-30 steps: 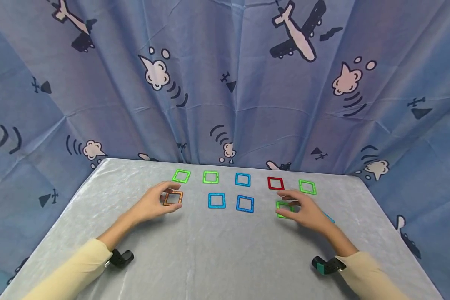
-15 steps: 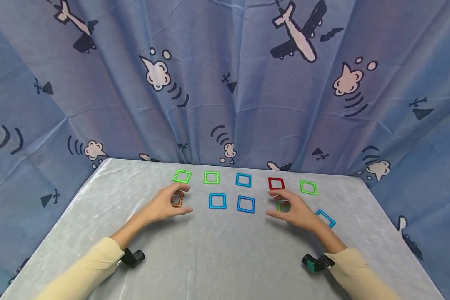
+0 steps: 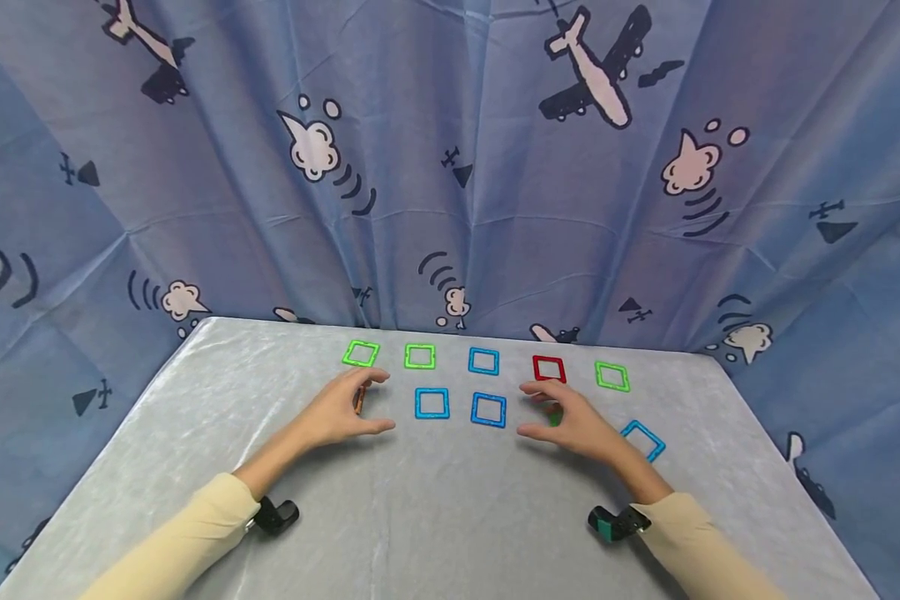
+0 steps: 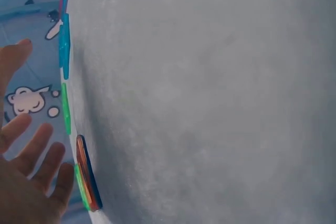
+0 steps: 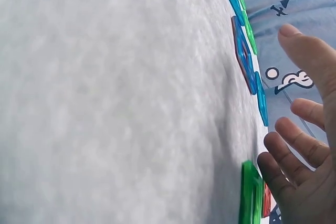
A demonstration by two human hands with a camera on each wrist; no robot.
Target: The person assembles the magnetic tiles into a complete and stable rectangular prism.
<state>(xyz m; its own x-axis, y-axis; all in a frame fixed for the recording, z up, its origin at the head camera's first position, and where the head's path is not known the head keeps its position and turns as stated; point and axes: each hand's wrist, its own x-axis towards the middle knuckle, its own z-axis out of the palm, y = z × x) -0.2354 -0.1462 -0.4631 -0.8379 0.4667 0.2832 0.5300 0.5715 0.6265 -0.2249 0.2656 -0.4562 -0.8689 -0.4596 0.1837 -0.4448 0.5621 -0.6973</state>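
My left hand hovers with thumb and fingers spread over an orange square frame tile, which it mostly hides. In the left wrist view, the orange tile lies beyond the parted fingertips, with a dark blue edge beneath it. My right hand, thumb apart from its fingers, covers most of a green square frame tile. That green tile shows just past the fingers in the right wrist view. Between the hands lie two blue square frame tiles, the left one and the right one. Both hands hold nothing.
Along the back of the silver-grey covered table runs a row of green, blue and red frame tiles. A tilted blue tile lies beside my right wrist. Behind the table hangs a blue curtain with printed planes.
Both hands have moved inward toward each other, the left to the right and the right to the left. The orange tile is more covered; the blue tile by my right wrist has come into full view.
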